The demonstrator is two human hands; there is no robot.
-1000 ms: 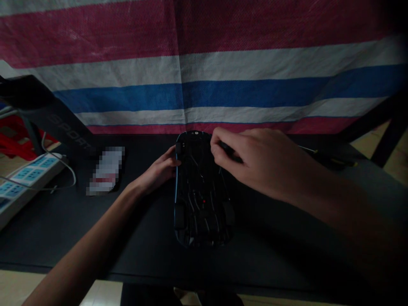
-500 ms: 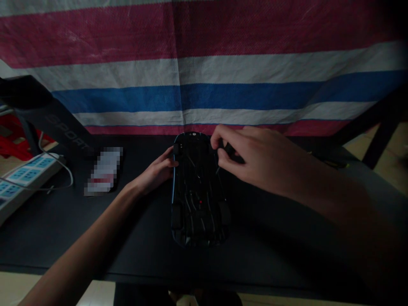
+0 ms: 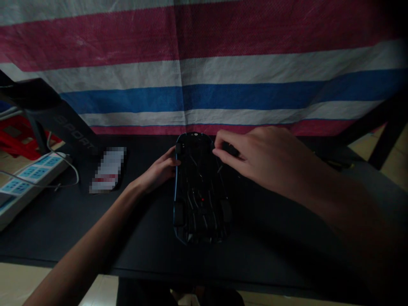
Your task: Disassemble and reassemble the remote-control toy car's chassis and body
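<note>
Toy car lies underside-up on bench. L hand grip holds car's far-left edge; R hand grip pinches small dark tool at far-right edge.

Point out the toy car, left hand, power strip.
toy car [image 3: 198, 199], head view, middle of its underside.
left hand [image 3: 158, 172], head view, back of the hand.
power strip [image 3: 33, 178], head view, its top face.

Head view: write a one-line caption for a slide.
Left hand rests against an upturned toy car on a dark table while right hand pinches a small dark tool at its far end.
</note>
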